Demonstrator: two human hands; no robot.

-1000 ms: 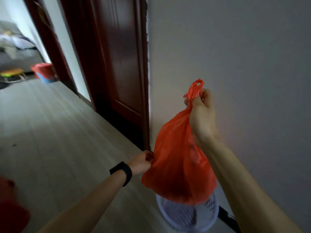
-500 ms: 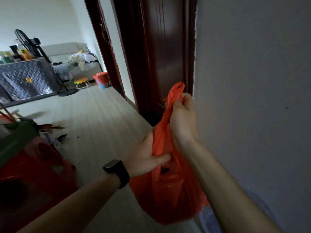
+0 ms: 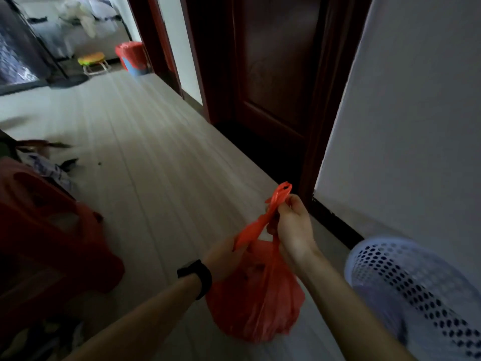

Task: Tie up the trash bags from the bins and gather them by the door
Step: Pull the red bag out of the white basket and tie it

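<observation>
A full red trash bag [image 3: 256, 300] hangs low over the floor between my arms, out of the bin. My right hand [image 3: 294, 227] pinches one of its handle loops, which sticks up above my fingers. My left hand [image 3: 223, 256], with a black watch on the wrist, grips the other handle strip; the bag partly hides its fingers. The pale perforated bin [image 3: 411, 285] stands at my right against the white wall. A second bin lined with a red bag [image 3: 131, 57] stands far down the hall.
A dark wooden door [image 3: 270, 74] is set in the wall straight ahead. A red plastic stool or crate [image 3: 49, 230] with clutter around it sits at my left. A small stool [image 3: 93, 62] and furniture fill the far room. Pale floor [image 3: 145, 157] runs between.
The bag has come fully out of the perforated bin and dropped lower, left of the bin. My hands have separated, each now pulling a handle apart. The view tilted down.
</observation>
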